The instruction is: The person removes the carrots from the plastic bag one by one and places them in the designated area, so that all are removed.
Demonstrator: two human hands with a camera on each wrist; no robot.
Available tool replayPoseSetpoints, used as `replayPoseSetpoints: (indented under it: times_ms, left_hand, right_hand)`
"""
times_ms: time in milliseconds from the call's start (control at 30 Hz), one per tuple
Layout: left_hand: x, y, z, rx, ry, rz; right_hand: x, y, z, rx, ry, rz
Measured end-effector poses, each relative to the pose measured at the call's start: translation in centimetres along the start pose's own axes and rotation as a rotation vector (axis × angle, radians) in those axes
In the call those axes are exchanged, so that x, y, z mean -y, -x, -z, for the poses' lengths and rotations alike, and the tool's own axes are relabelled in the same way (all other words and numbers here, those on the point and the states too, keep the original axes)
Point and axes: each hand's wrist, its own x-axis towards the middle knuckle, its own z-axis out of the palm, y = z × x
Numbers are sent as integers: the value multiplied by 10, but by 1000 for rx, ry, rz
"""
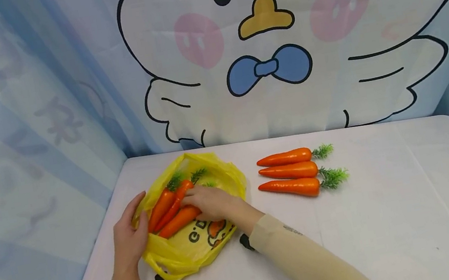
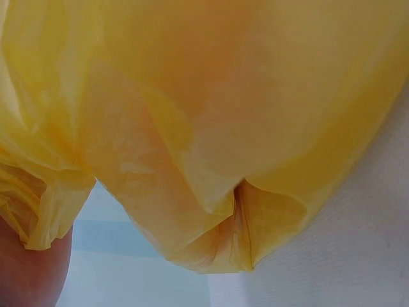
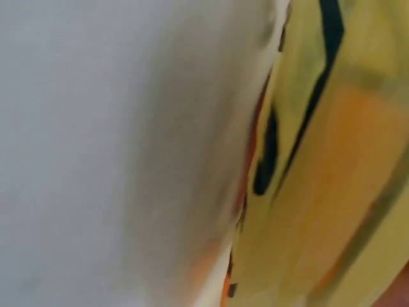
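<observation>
- At the far left of the work, the left hand (image 1: 129, 240) in a beige sleeve holds the near-left rim of the bag lightly, thumb on one side and fingers bent a little on the other; the left wrist view is mostly filled by thin plastic
- That bag is a crumpled yellow plastic carrier bag (image 1: 177, 259) with dark lettering and an orange printed figure, lying on the white-covered table (image 1: 397, 215) with its mouth spread
- Inside it lie three smooth orange carrots with green leafy tops (image 1: 162, 209), side by side and slanting, tips toward the left hand
- The right hand (image 1: 216, 205) reaches into the bag, fingers bent over the thick end of the nearest bagged carrot (image 1: 178, 222), which it appears to grip; part of the grasp is hidden
- The step in hand looks like handling that carrot within the bag; whether it is going in or coming out, I cannot tell
- The next move seems to call for a steady left hold on the rim, so the right hand can clear the loose plastic without snagging the leaves
- Right of the bag, well apart from it, three more orange carrots with green tops (image 1: 289, 172) lie in a row, tips pointing left, touched by neither hand
</observation>
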Motion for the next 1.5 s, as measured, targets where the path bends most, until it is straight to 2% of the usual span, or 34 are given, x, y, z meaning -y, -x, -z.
replayPoseSetpoints:
  times_ms: [267,433,667,867,1100,1500]
  left_hand:
    - [0,1,-1,9,4,9]
    - [1,0,-1,8,-3,12]
    - [2,0,-1,7,-1,13]
    - [2,0,-2,7,3,-9]
    - [0,-1,-3,23,12,-3]
    - [-1,0,-4,22,18,21]
  right_hand:
    - [-4,9,1,-49,21,20]
    - [-1,16,9,-62,37,14]
    - [4,28,24,-124,28,8]
    - [8,44,40,-140,-7,-34]
    - [4,63,54,-177,11,-89]
    - [-11,99,60,-268,-41,-172]
